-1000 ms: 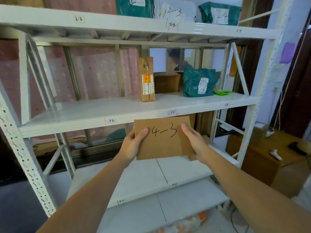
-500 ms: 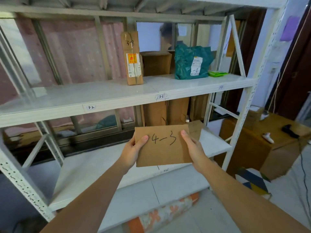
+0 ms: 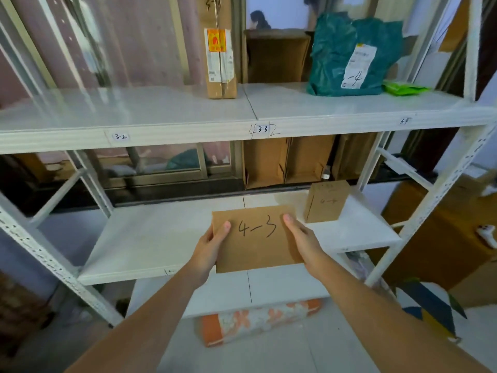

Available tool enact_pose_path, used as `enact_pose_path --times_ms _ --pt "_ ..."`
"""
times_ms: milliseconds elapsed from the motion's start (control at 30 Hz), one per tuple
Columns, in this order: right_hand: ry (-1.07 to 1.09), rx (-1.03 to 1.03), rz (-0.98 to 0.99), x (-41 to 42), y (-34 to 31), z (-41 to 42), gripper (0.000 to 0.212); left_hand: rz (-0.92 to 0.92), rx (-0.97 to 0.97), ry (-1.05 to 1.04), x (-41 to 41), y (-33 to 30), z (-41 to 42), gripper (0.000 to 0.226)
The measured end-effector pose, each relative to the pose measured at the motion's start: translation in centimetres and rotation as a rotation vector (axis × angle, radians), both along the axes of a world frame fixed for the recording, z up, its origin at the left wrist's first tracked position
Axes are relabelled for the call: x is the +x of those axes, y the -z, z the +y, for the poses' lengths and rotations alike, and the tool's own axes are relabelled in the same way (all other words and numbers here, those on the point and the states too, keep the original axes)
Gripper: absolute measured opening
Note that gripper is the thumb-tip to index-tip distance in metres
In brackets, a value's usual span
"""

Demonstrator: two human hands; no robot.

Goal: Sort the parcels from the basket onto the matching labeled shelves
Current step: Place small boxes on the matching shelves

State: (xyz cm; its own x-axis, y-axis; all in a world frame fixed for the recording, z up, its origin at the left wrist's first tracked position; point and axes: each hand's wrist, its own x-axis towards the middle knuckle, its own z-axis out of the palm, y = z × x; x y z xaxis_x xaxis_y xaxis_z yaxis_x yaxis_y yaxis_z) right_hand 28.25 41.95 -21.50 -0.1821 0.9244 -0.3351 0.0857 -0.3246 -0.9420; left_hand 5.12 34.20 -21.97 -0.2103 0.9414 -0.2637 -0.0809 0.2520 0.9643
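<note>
A flat brown cardboard parcel [image 3: 258, 246] marked "4-3" is held in front of me over the fourth shelf [image 3: 150, 243]. My left hand [image 3: 212, 246] grips its left edge, thumb on top. My right hand [image 3: 302, 239] grips its right edge the same way. Just behind and to the right, a small brown box [image 3: 326, 201] marked "4-4" stands on that shelf. On the third shelf [image 3: 161, 117] above stand a tall brown box [image 3: 219, 52] marked "3-3" and a green bag [image 3: 347, 55] marked "-4". Edge labels read "3-2" [image 3: 120, 136] and "3-3" [image 3: 262, 129].
White rack uprights [image 3: 435, 200] frame the shelves on both sides. Flattened cardboard boxes [image 3: 285, 160] lean behind the rack. A rolled orange patterned mat [image 3: 258, 319] lies on the floor under the lowest shelf. A brown cabinet [image 3: 451, 238] stands at the right.
My view has dropped from the upper shelves to the third and fourth shelves. The parcel, held in both hands, has come lower and now hangs over the fourth shelf.
</note>
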Motion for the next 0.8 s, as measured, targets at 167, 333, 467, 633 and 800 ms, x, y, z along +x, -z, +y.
enact_pose_path --times_ms 167,333,467,633,800 --pt "-0.083 -0.036 -0.087 -0.5 4.6 3.9 0.110 0.096 -0.074 -0.041 -0.5 3.0 2.9 0.058" --pt "-0.119 -0.048 -0.207 -2.0 6.9 7.7 0.080 0.254 -0.096 0.030 -2.8 5.6 7.7 0.044" --pt "-0.135 -0.020 -0.301 -3.1 10.1 10.8 0.063 0.366 -0.166 0.031 -6.1 12.4 12.3 0.082" --pt "-0.156 0.040 -0.351 -5.5 13.1 14.8 0.041 0.393 -0.226 -0.054 -6.6 13.0 15.0 0.038" --pt "-0.233 0.103 -0.426 -8.1 16.3 19.2 0.031 0.438 -0.296 -0.224 -6.8 16.1 17.8 0.036"
